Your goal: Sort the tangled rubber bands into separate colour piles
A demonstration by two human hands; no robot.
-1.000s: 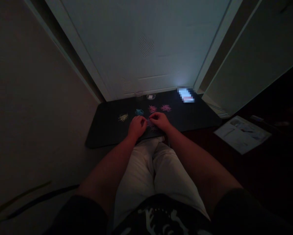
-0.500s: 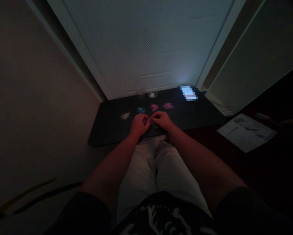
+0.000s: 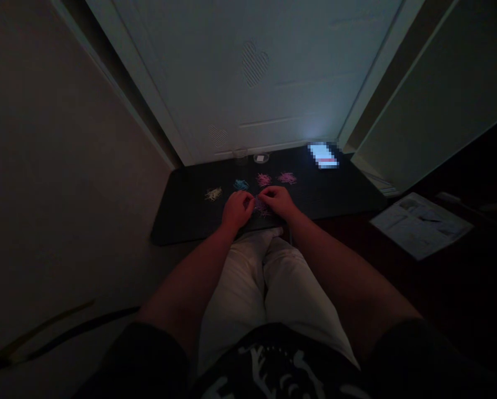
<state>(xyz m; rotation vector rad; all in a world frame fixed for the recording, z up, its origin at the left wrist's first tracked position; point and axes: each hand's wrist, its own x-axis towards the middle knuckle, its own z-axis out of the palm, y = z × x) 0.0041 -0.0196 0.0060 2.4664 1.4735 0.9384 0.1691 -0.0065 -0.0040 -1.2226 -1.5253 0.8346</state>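
While a pale door (image 3: 190, 66) rises behind it, the dark desk (image 3: 182, 216) spans the middle of my head view. Above it I see the left hand (image 3: 236, 211) and right hand (image 3: 278, 200) close together, fingers curled toward thumbs; whether either grips anything, I cannot tell. A lit screen (image 3: 323, 155) glows near the back edge. Between the hands lies a purple pile (image 3: 264, 211); beyond are two pink piles (image 3: 287, 178), a blue pile (image 3: 240, 184) and a yellowish pile (image 3: 213, 194).
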